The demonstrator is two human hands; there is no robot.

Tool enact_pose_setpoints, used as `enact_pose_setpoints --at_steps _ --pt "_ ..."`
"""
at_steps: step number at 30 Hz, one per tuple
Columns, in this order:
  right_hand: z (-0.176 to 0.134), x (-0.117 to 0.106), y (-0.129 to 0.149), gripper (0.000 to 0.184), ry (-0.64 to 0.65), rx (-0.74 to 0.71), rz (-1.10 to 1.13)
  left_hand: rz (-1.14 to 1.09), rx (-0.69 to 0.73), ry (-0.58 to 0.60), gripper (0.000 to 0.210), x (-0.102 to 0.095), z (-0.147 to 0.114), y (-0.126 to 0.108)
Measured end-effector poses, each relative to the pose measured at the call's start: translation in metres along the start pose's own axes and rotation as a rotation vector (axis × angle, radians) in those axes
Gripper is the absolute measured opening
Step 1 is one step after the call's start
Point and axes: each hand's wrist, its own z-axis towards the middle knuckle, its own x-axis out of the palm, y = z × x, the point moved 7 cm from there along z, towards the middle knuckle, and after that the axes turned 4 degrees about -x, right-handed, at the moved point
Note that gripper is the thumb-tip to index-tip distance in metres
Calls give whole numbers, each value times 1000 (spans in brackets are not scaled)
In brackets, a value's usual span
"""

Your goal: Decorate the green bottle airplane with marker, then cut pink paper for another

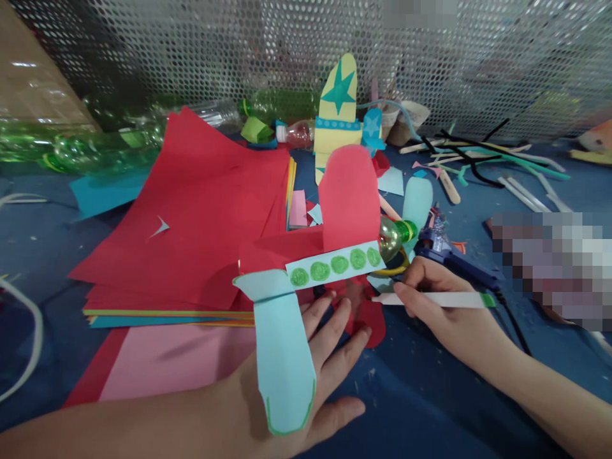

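One camera riding on person's head, facing forward and down across blue tabletop (406,395). Sitting close: left hand (327,366) looming at bottom centre, right hand (449,322) showing at right, forearms (167,414) running in from lower corners. Perforated screen (201,57) standing beyond, spanning top of view.

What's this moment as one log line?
left hand: fingers on red cutout | right hand: holds white marker | tip: at cutout, contact unclear
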Motion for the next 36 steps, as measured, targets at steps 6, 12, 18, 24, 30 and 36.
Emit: enact_pose_setpoints --at_steps 6,12,18,24,30,36 --pt "0 0 0 25 8 -2 -3 -6 -7 -34 54 0 0 -1" --pt "0 2 -2 25 25 -6 10 -7 52 -53 54 2 0 -1" --pt "1 2 -2 23 17 -5 26 18 67 -71 54 0 -1 -1" --pt "0 1 -3 23 25 6 28 9 66 -50 57 4 -3 -1" --pt "1 2 -1 24 38 -23 11 -1 51 -63 55 4 -2 0" --pt "0 5 -2 24 82 -7 24 -1 58 -62 56 4 -3 -1"
